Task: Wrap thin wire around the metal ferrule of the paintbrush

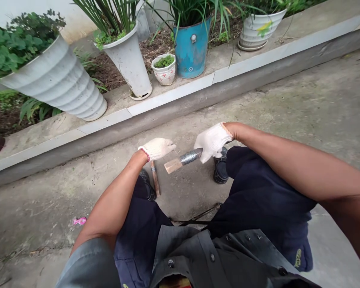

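Note:
In my right hand (211,141), which wears a white knit glove, is a wooden piece wound with silvery wire (191,156). Its bare, squared wooden end (173,165) points left, and my fingers close around the dark end at the right. Just left of it, my left hand (157,149), gloved too, has its fingers pinched together. A faint strand of wire runs from those fingertips toward the winding. Below my left hand a second wooden stick (155,179) with a small wire band stands or lies beside my left shoe (148,185); its upper end is hidden by the hand.
Ahead runs a low concrete ledge (174,102) with white planters (127,58), a small patterned pot (165,74) and a blue bucket (192,50) of plants. A pink object (79,221) lies on the concrete floor at left. Something thin and dark lies between my legs.

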Action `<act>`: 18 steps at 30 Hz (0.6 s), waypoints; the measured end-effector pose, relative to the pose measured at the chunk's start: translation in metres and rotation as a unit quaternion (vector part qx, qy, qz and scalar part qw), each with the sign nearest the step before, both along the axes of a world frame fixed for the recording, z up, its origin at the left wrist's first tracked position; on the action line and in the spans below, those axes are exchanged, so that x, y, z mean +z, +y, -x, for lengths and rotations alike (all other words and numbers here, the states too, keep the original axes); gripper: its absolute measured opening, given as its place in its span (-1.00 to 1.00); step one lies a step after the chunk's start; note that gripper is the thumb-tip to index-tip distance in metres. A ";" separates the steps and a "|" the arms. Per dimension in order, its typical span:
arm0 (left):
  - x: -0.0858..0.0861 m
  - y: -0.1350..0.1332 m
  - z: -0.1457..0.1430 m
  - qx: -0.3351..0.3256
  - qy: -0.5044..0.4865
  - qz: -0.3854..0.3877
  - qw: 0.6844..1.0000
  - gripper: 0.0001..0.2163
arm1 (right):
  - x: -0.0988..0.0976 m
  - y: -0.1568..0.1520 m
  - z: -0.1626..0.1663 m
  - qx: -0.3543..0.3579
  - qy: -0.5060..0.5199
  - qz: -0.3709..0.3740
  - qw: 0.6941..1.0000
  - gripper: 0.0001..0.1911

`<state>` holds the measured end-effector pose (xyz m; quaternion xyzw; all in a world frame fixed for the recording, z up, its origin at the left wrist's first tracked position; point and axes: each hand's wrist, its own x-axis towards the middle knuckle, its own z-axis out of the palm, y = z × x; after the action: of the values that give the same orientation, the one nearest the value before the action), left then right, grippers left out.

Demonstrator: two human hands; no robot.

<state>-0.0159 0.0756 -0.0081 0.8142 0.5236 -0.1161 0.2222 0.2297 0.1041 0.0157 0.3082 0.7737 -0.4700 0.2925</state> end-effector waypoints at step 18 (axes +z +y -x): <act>0.010 -0.006 -0.005 -0.027 0.011 -0.030 0.999 -0.59 | 0.008 0.017 0.013 -0.132 0.085 -0.290 0.944 -0.56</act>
<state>-0.0112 0.0700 0.0016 0.8328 0.5075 -0.1155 0.1886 0.2169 0.1214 0.0240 0.4379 0.8508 -0.2845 0.0590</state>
